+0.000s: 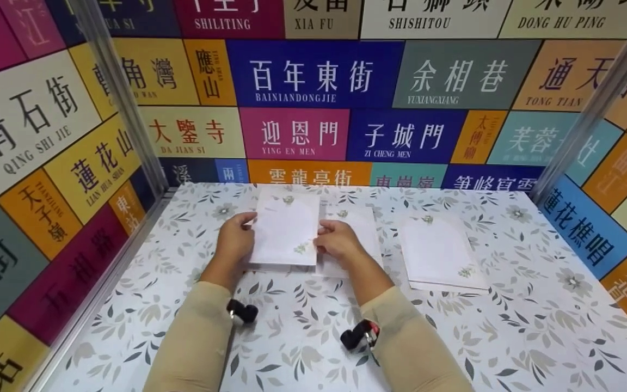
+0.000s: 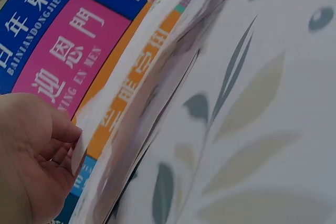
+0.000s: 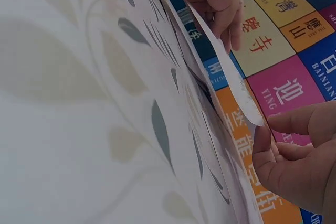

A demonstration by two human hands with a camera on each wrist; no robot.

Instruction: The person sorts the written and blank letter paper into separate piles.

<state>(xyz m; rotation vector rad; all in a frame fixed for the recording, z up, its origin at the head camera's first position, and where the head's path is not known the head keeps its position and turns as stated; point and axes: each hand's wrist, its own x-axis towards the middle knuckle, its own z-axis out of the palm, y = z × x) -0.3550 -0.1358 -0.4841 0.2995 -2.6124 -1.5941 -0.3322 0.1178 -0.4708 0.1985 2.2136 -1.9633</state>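
A white paper sheet (image 1: 283,234) with small floral prints at its top and lower right corner is raised off the table between both hands. My left hand (image 1: 235,239) pinches its left edge between thumb and fingers. At the right edge, my right hand (image 1: 340,239) pinches it near the lower half. The right wrist view shows the sheet (image 3: 237,85) bowed and apart from the papers below. A second set of matching papers (image 1: 361,226) lies partly behind the right hand. Farther right rests another set of printed papers (image 1: 438,250), its lower sheet edge peeking out.
A white tablecloth (image 1: 292,337) with grey leaf and flower prints covers the table. Upright panels (image 1: 313,71) with coloured place-name signs stand at the back and both sides, joined by metal posts (image 1: 128,109). Small black cameras (image 1: 243,311) are on both wrists.
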